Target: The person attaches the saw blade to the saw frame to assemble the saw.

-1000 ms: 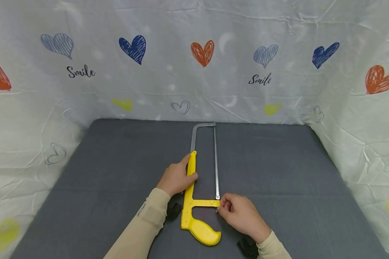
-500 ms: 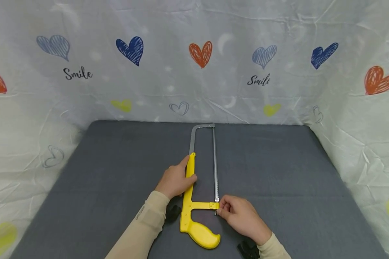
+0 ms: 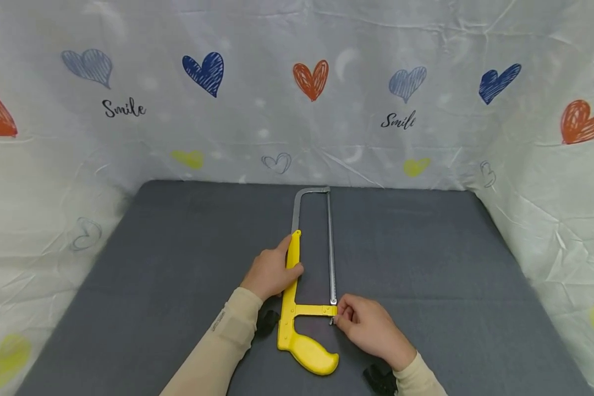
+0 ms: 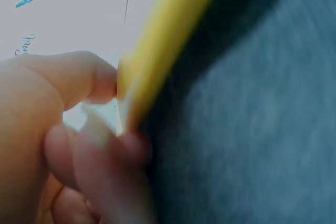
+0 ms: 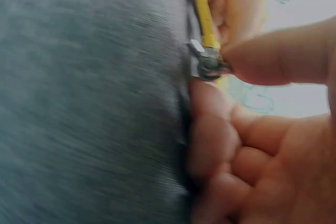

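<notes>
A hacksaw (image 3: 308,355) with a yellow handle and frame and a grey metal bow lies on the dark cloth, its handle toward me. My left hand (image 3: 271,270) grips the yellow frame tube, thumb across it; the left wrist view shows the fingers against the blurred yellow tube (image 4: 163,40). The blade (image 3: 331,247) runs along the right side. At its near end, my right hand (image 3: 371,324) pinches a small metal wing nut (image 5: 209,65) beside the yellow crossbar (image 3: 314,310). Thumb and forefinger stand on either side of the nut in the right wrist view.
A dark grey cloth (image 3: 203,231) covers the table. Behind and at both sides hangs a white sheet (image 3: 257,126) printed with hearts and the word Smile. Black wrist-camera mounts (image 3: 380,379) show by both wrists.
The head view shifts slightly. Both hands keep their places on the hacksaw, and the right fingers stay at the wing nut with only slight movement.
</notes>
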`<action>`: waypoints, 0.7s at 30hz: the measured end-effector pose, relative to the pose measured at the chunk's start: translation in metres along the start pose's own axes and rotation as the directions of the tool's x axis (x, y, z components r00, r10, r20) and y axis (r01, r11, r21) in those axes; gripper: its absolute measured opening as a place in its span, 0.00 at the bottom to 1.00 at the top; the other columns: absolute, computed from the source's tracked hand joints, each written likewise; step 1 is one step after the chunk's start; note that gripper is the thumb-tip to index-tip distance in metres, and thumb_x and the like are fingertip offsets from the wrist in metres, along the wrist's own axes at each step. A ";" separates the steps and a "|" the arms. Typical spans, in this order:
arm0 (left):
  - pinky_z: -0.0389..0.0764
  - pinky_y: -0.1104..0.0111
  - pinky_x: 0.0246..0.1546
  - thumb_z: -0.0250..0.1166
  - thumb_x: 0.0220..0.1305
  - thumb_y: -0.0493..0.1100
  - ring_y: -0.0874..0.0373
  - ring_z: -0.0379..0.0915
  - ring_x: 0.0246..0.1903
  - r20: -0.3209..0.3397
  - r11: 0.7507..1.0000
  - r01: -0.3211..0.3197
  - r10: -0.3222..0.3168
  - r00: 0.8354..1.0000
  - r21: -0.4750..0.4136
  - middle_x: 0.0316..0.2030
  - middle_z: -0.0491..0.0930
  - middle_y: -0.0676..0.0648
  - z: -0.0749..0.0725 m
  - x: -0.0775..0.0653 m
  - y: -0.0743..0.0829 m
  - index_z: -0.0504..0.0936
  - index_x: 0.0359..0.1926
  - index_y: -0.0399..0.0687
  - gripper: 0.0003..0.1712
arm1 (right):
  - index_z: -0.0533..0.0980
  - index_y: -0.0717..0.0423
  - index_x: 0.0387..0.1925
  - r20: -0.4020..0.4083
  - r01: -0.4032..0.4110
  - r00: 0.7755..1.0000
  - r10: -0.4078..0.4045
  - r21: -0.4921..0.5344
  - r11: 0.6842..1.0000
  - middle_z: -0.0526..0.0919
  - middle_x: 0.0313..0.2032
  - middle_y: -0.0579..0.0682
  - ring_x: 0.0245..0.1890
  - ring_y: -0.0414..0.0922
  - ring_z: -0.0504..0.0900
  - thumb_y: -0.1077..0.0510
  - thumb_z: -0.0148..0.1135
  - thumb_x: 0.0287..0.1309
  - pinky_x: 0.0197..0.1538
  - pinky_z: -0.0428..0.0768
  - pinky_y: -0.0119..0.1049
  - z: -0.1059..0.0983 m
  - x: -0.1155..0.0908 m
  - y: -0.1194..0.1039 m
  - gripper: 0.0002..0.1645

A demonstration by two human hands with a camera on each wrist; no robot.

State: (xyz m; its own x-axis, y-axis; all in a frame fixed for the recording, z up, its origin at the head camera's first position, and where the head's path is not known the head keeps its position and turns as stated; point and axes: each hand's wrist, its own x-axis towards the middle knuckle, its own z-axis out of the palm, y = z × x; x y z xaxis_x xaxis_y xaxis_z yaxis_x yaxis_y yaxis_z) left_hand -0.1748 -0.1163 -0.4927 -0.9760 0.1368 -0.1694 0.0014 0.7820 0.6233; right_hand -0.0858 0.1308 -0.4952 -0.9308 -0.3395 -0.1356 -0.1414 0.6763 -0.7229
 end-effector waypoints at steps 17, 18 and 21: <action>0.89 0.48 0.41 0.70 0.73 0.54 0.41 0.87 0.40 -0.208 0.967 -0.033 0.087 0.974 0.252 0.47 0.87 0.33 -0.037 -0.019 -0.066 0.74 0.75 0.34 0.39 | 0.76 0.63 0.70 -0.360 -0.068 0.932 -0.035 -0.272 0.960 0.84 0.62 0.63 0.60 0.60 0.85 0.38 0.67 0.73 0.61 0.85 0.59 -0.049 0.041 0.052 0.40; 0.89 0.44 0.44 0.70 0.73 0.53 0.37 0.87 0.45 -0.236 0.955 -0.028 0.101 0.966 0.295 0.53 0.85 0.30 -0.043 -0.021 -0.074 0.74 0.75 0.32 0.40 | 0.72 0.64 0.75 -0.362 -0.070 0.931 -0.047 -0.305 0.950 0.79 0.69 0.65 0.68 0.64 0.79 0.36 0.66 0.72 0.67 0.81 0.63 -0.052 0.045 0.057 0.45; 0.85 0.36 0.52 0.70 0.72 0.56 0.28 0.81 0.58 -0.284 0.931 -0.027 0.138 0.949 0.363 0.65 0.77 0.24 -0.058 -0.024 -0.094 0.69 0.78 0.32 0.45 | 0.63 0.65 0.81 -0.364 -0.074 0.927 -0.088 -0.407 0.911 0.64 0.80 0.68 0.80 0.68 0.64 0.30 0.66 0.69 0.74 0.72 0.70 -0.061 0.053 0.069 0.57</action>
State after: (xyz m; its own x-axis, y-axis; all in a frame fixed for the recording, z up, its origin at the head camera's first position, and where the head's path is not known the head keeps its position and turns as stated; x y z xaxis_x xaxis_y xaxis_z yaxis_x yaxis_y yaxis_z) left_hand -0.1638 -0.2284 -0.5029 -0.9877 0.0650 0.1421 0.1065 0.9455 0.3078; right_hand -0.1652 0.1994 -0.5104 -0.9734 -0.1361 0.1841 -0.1973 0.9067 -0.3727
